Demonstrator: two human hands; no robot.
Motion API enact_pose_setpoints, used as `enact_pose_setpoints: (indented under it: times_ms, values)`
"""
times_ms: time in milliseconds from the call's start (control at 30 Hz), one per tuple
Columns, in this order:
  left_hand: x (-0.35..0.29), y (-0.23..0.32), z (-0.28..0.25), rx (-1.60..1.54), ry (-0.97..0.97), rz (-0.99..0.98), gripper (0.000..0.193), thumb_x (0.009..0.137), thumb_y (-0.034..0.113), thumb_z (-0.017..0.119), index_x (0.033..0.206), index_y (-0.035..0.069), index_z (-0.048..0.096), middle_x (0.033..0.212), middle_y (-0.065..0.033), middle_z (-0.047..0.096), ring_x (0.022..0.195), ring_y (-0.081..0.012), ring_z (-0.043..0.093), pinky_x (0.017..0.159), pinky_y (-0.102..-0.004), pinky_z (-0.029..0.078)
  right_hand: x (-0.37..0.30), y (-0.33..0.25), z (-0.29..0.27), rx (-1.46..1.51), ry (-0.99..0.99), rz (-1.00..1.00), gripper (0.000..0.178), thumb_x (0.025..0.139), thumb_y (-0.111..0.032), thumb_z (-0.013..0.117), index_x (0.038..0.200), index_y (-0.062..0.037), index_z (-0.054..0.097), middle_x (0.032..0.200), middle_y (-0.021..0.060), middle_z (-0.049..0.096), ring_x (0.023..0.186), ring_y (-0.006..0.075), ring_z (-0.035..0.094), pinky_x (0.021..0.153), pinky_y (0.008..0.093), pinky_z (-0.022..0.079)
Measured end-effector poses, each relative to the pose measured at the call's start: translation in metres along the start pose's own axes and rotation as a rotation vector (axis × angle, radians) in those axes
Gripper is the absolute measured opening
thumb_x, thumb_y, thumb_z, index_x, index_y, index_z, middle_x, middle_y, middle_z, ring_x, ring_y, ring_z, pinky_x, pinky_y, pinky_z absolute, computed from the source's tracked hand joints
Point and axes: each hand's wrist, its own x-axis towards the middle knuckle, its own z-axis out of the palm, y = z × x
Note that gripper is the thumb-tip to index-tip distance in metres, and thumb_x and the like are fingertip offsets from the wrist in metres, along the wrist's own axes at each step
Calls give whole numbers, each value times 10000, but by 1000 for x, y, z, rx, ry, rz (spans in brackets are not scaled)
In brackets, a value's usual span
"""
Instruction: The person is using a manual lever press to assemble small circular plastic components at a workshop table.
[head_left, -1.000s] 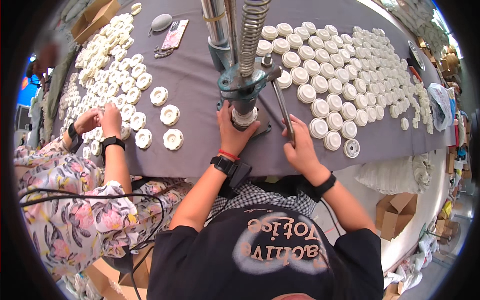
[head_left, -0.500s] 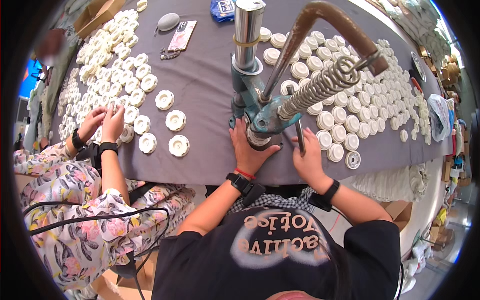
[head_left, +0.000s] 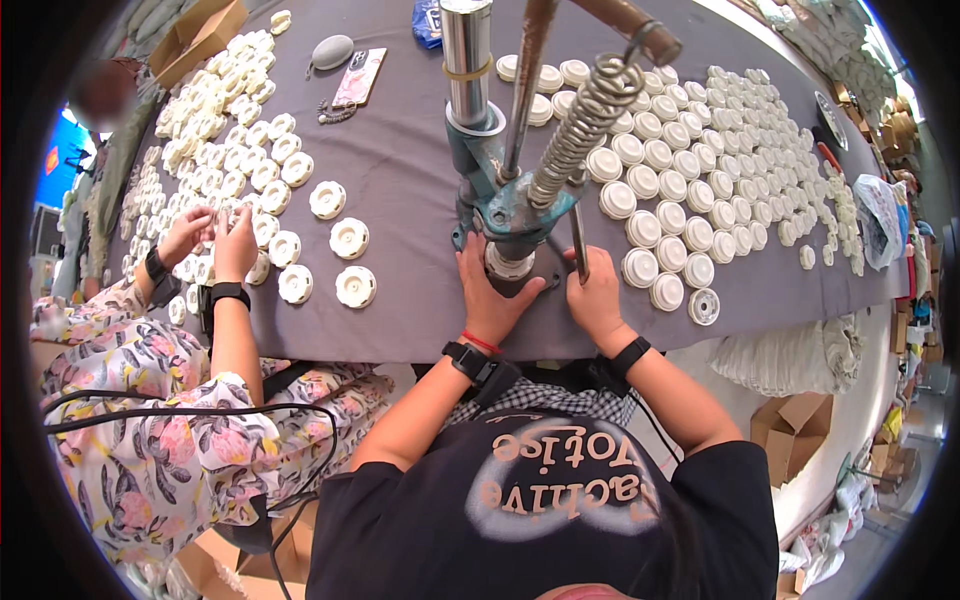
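Observation:
A blue-green hand press (head_left: 505, 215) with a chrome column, a bent rusty arm and a coil spring (head_left: 590, 115) stands before me. Under its head sits a white round plastic part (head_left: 508, 264), partly hidden by the press and my fingers. My left hand (head_left: 490, 305) curls around this part, fingers on its left side and thumb across the front. Closed around the lower end of the press's metal lever (head_left: 580, 245) is my right hand (head_left: 597, 305). Just right of it lie several white round caps (head_left: 667, 291) and one with its ribbed side up (head_left: 703, 307).
At left, a co-worker's hands (head_left: 215, 240) handle a small part beside piled white rings (head_left: 220, 90). A phone (head_left: 360, 78), a grey oval object (head_left: 333, 52) and a cardboard box (head_left: 195, 40) lie farther back. A plastic bag (head_left: 880, 230) rests at the right edge.
The press's spring and bent arm now appear farther left and more upright. My right hand and the lever appear slightly left and higher; the view has shifted too. My left hand stays at the part.

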Motion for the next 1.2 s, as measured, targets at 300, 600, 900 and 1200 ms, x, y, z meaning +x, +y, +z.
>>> enact_pose_setpoints:
  times_ms: [300, 600, 900, 1200]
  values:
    - [27, 15, -21, 26, -120, -57, 782, 632, 338, 866, 1257, 80, 474, 1233, -76, 556, 1201, -282, 506, 1101, -601, 192, -5, -53, -71, 20, -247, 259, 235, 765, -16, 534, 988, -21, 608, 944, 170, 603, 935, 357, 549, 819, 441, 451]
    - [19, 12, -17, -195, -176, -233, 772, 661, 354, 859, 1246, 56, 452, 1244, -114, 561, 1200, -322, 510, 1135, -582, 141, 7, -4, 0, -27, 121, -198, 285, 708, 4, 549, 990, -8, 591, 1009, 156, 618, 1012, 365, 559, 877, 432, 448]
    - [27, 13, -15, -139, -68, -138, 755, 656, 308, 854, 1218, -1, 455, 1127, -179, 587, 1133, -385, 509, 1073, -536, 264, -9, -45, -57, 290, 201, -132, 324, 753, 10, 611, 1075, 2, 574, 1102, 171, 628, 1041, 327, 589, 861, 401, 486]
    - [20, 39, -40, 4, 13, 13, 940, 611, 260, 847, 1360, -42, 367, 1111, -125, 635, 1054, -322, 581, 1030, -483, 332, 81, -160, -145, 902, 92, -430, 370, 874, -17, 548, 1242, 24, 539, 1249, 172, 571, 1176, 248, 554, 913, 347, 482]
